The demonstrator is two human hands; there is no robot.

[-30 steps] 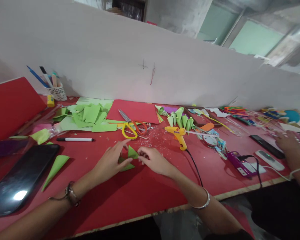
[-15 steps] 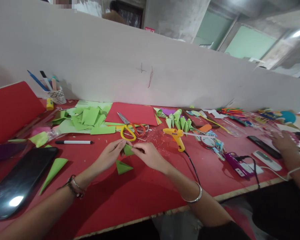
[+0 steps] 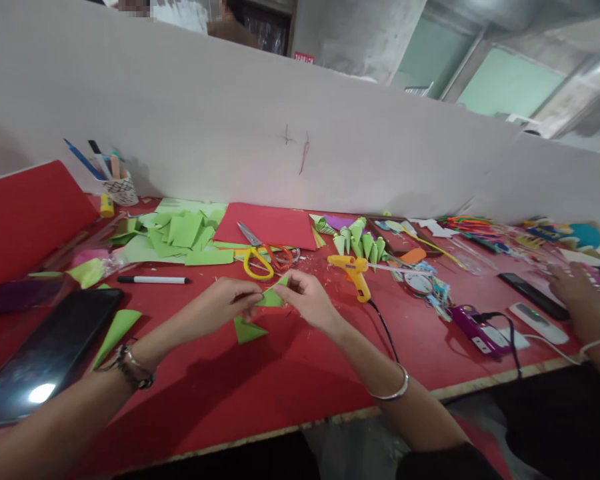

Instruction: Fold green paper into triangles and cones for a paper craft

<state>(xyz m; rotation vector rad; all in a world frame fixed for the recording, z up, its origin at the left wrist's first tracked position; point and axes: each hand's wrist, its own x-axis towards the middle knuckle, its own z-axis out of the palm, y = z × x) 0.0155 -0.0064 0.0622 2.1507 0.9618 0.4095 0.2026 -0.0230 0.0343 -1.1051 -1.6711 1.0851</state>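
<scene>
Between both hands I hold a small piece of green paper (image 3: 271, 298), partly covered by my fingers. My left hand (image 3: 229, 301) pinches its left edge. At the upper right corner, the thumb and fingers of my right hand (image 3: 306, 300) are closed on the same paper. Just below, a folded green paper piece (image 3: 249, 331) lies on the red table (image 3: 260, 393). Scissors with yellow and orange handles (image 3: 258, 259) lie beyond my hands. To the right rests a yellow glue gun (image 3: 353, 273) with a black cord.
Green paper pieces (image 3: 180, 235) are piled at back left, beside red sheets (image 3: 265, 227). Rolled green cones (image 3: 360, 241) lie at back centre. A black phone (image 3: 50, 353), a green cone (image 3: 117, 333) and a marker (image 3: 153, 280) lie left. Another person's hand (image 3: 575, 287) is far right.
My hands have shifted slightly right and turned the green paper, so more of it shows with one corner pointing up right. The view has moved a little.
</scene>
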